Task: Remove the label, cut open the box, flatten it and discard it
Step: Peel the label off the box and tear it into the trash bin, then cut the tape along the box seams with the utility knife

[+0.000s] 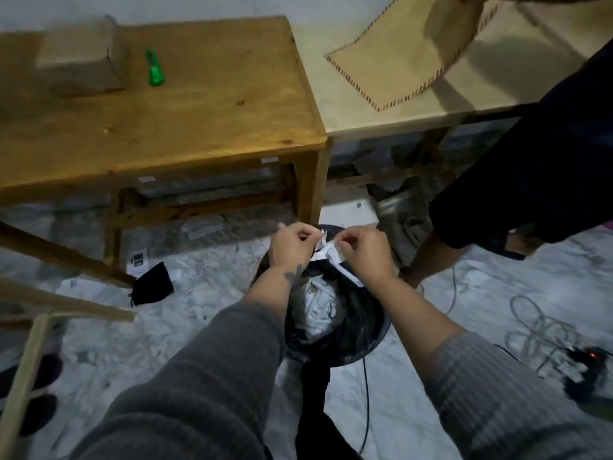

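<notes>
Pinching a strip of white label paper (331, 252) between them, the left hand (292, 249) and the right hand (366, 252) meet directly above a bin lined with a black bag (351, 340); each hand's grip is closed, fingers and thumb curled tight on its own end of the paper, and the strip looks crumpled and partly torn between the two. Scraps of white paper (318, 307) lie inside the bag below the hands. Both forearms wear grey sleeves (212, 376) pushed up from the wrists. The cardboard box (83, 58) stands apart from the hands, at the far left of the wooden surface (199, 111), blurred but apparently closed. A green utility knife (154, 68) lies just beside the box on the same surface, to its right. A paler surface (408, 111) adjoins the wooden one on the right and carries a flat brown envelope with a striped border (391, 68). A second person in dark clothing (537, 167) stands at the right. On the floor lie a small black pouch (152, 288), scattered paper bits, and coiled grey cables (537, 330) near a power strip with a red light (587, 363).
</notes>
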